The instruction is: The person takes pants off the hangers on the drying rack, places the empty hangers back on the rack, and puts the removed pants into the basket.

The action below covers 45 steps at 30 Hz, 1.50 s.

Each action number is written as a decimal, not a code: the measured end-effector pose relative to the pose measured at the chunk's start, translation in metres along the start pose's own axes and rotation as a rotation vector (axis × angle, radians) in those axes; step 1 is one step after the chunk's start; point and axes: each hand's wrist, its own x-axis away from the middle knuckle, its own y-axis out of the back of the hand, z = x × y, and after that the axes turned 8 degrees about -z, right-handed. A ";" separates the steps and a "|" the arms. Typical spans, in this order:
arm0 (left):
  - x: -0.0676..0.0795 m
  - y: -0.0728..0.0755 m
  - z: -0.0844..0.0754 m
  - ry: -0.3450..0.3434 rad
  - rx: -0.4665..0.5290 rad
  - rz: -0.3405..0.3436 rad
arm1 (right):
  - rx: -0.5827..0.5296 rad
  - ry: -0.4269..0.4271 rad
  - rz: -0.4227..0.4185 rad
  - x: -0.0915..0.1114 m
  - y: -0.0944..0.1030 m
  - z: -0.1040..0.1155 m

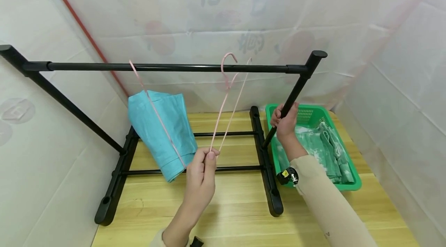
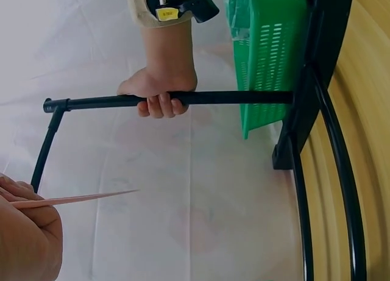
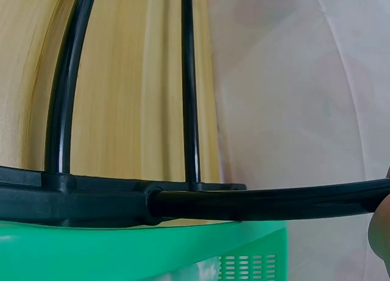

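My left hand (image 1: 200,183) pinches the lower corner of a thin pink clothes hanger (image 1: 220,117) between thumb and fingers. The hanger's hook is up at the black top rail (image 1: 174,67), and no cloth is on it. In the left wrist view, part of my left hand (image 2: 30,232) shows at the lower left with the pink hanger. My right hand (image 1: 287,123) grips the right upright post (image 1: 296,92) of the clothes rack, fingers wrapped round it. To the left, a folded light blue garment (image 1: 160,127) hangs from the rail on another pink hanger (image 1: 153,103).
A green basket (image 1: 353,183) with green and white patterned cloth (image 1: 329,150) stands right of the rack, against its black foot (image 1: 266,169). The rack stands on a wooden tabletop (image 1: 167,208). Pale sheeting (image 1: 393,76) encloses the back and sides.
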 end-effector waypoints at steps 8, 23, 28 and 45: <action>-0.001 -0.009 0.001 0.026 -0.005 0.024 | -0.010 -0.006 -0.009 0.001 -0.001 0.001; 0.011 -0.019 0.008 0.112 -0.007 0.039 | -0.017 0.016 0.016 -0.002 0.000 -0.003; 0.014 -0.022 0.009 0.113 -0.007 0.046 | -0.006 0.015 0.016 -0.003 0.001 -0.001; 0.028 -0.018 0.003 0.315 0.095 0.086 | 0.012 -0.001 -0.002 -0.004 0.002 0.000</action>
